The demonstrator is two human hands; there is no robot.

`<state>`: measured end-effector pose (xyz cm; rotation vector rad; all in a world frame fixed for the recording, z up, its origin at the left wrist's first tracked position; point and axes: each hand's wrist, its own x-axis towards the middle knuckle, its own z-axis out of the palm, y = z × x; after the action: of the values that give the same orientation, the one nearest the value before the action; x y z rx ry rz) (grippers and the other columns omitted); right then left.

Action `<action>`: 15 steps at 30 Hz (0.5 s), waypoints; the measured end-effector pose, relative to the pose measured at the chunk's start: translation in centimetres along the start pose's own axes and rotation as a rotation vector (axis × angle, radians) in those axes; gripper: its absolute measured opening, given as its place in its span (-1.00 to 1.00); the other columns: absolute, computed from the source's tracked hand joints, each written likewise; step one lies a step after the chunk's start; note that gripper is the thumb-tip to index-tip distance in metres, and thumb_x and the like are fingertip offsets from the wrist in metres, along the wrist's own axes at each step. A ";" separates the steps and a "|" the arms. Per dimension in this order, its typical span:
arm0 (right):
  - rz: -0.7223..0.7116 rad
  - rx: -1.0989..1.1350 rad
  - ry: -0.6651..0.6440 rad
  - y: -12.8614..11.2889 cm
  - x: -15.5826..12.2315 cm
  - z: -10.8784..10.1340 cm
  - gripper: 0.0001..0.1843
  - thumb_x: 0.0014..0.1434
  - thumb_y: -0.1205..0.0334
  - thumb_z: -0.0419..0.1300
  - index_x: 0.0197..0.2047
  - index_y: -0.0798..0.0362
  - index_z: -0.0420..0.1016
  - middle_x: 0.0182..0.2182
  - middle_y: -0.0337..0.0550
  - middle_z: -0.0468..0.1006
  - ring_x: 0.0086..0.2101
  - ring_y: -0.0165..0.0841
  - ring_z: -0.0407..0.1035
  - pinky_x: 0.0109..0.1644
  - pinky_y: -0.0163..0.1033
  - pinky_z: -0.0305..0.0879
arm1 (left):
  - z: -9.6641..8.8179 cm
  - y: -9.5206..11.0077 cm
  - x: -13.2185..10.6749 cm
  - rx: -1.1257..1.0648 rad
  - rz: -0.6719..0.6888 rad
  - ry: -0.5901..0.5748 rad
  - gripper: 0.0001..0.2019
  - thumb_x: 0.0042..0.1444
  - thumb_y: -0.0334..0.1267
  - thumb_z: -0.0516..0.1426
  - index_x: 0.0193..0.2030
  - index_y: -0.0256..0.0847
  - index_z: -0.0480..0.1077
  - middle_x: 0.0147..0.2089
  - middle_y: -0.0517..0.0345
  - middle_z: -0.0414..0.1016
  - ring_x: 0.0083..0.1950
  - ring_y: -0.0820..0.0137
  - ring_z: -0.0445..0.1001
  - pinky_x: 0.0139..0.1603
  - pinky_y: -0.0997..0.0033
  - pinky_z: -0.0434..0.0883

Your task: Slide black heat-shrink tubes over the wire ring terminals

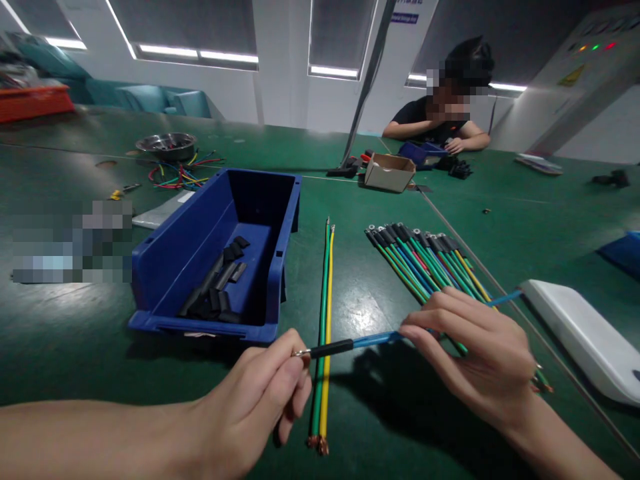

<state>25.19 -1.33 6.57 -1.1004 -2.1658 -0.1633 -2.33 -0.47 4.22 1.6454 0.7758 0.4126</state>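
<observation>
Between my hands a blue wire (377, 339) is held level, with a black sleeve (332, 348) near its left end. My left hand (265, 393) pinches the metal lug (301, 353) at that end. Thumb and fingertips of my right hand (470, 347) grip the blue part, whose far end shows beyond the knuckles. Below it lie a green wire (323, 313) and a yellow wire (329, 293) with bare copper ends towards me. Under and behind my right hand spreads a row of several sleeved wires (415, 260), partly hidden.
A blue bin (205, 327) at left holds several black sleeve pieces (215, 287). A white case (580, 333) lies at right. Farther back are a metal bowl (167, 145), loose coloured wires (180, 175), a cardboard box (389, 173) and a seated person (440, 120).
</observation>
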 end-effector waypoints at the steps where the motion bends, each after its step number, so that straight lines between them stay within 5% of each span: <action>1: -0.011 0.001 0.001 0.1 0.0 0.0 -0.92 0.20 0.39 0.23 -0.30 0.04 0.42 -0.49 -0.26 0.45 -0.48 -0.48 0.24 -0.38 -0.30 0.15 | 0.0 0.0 0.1 -0.008 -0.007 0.002 -0.42 0.41 0.19 -0.29 -0.34 -0.23 0.24 -0.45 0.21 0.30 -0.47 0.51 0.33 -0.42 0.53 0.31; 5: -0.053 0.000 -0.002 0.5 0.0 0.3 -0.88 0.15 0.38 0.29 -0.24 0.02 0.46 -0.44 -0.26 0.51 -0.42 -0.46 0.28 -0.34 -0.29 0.16 | 0.0 0.0 0.1 -0.046 -0.020 0.002 -0.39 0.35 0.28 -0.29 -0.34 -0.21 0.22 -0.48 0.22 0.29 -0.49 0.49 0.33 -0.46 0.51 0.28; 9: -0.068 0.008 -0.082 0.7 0.0 0.5 -0.97 0.24 0.29 0.21 -0.24 0.06 0.46 -0.45 -0.23 0.47 -0.43 -0.45 0.27 -0.36 -0.30 0.15 | -0.2 0.1 0.0 0.028 -0.053 -0.031 -0.46 0.43 0.13 -0.31 -0.34 -0.19 0.20 -0.47 0.23 0.28 -0.47 0.50 0.32 -0.39 0.53 0.32; 15: -0.109 -0.055 -0.171 -0.1 -0.5 1.1 -0.77 0.30 0.28 0.11 -0.42 0.05 0.39 -0.59 -0.30 0.30 -0.53 -0.46 0.09 -0.44 -0.26 -0.03 | -0.2 -0.5 -0.5 0.079 -0.075 0.002 -0.49 0.46 0.06 -0.31 -0.31 -0.19 0.23 -0.43 0.20 0.31 -0.43 0.48 0.33 -0.28 0.51 0.37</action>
<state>24.75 -1.28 5.47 -1.0609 -2.3880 -0.1847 -2.98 -0.61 3.82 1.6843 0.8617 0.3340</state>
